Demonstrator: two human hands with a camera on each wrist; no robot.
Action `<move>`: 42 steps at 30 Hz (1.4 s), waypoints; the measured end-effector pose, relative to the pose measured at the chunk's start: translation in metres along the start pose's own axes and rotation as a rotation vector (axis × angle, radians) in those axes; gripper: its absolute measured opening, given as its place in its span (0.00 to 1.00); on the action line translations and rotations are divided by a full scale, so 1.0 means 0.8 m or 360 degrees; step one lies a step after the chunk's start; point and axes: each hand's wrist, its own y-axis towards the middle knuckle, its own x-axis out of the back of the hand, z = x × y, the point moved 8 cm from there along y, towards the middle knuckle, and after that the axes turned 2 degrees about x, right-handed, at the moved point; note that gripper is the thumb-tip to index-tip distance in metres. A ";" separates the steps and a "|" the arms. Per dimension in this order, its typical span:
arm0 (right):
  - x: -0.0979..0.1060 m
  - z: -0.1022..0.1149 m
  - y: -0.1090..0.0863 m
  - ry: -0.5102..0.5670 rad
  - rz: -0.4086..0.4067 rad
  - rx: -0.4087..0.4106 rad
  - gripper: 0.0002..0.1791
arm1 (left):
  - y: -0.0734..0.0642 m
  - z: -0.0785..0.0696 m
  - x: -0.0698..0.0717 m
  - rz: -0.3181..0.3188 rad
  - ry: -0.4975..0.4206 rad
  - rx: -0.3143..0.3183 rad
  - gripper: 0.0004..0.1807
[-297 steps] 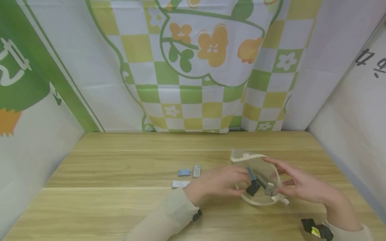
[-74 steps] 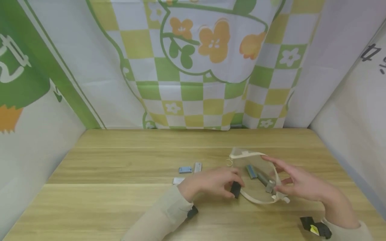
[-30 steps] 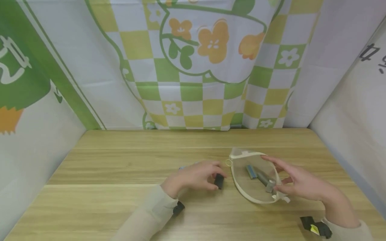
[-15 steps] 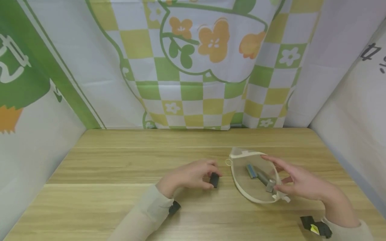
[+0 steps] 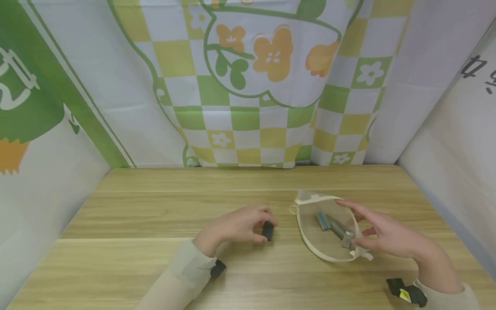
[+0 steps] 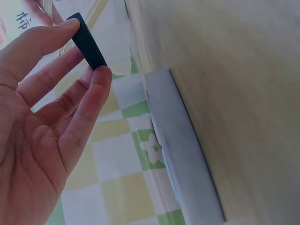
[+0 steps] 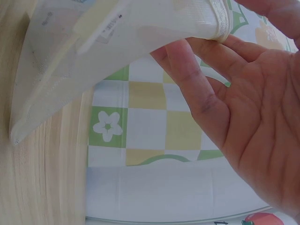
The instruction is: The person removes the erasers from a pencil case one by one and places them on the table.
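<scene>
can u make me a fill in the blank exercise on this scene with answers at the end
1. In the head view, the small block pinched by the left grip looks ____ in colour.
2. The right grip holds the zip pouch, whose mouth is ____, not closed.
3. In the head view, the zip pouch lies to the ____ of the pinched block.
4. The tabletop shows a ____ grain.

Missing words: black; open; right; wood

The desk (image 5: 155,211) shows smooth wood grain, the pouch (image 5: 310,226) looks like translucent plastic with woven trim (image 7: 220,21), the dark block (image 5: 268,231) matt.
</scene>
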 end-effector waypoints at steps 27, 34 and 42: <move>0.001 0.000 0.002 -0.0005 0.0027 -0.0011 0.48 | -0.019 0.014 0.000 -0.0004 -0.0018 0.0051 0.21; 0.001 -0.002 0.000 -0.0028 0.0013 -0.0028 0.49 | -0.020 0.018 -0.003 0.0034 0.0016 0.0067 0.21; 0.001 -0.001 0.000 -0.0021 0.0010 -0.0023 0.48 | -0.021 0.020 -0.005 0.0066 0.0005 0.0090 0.21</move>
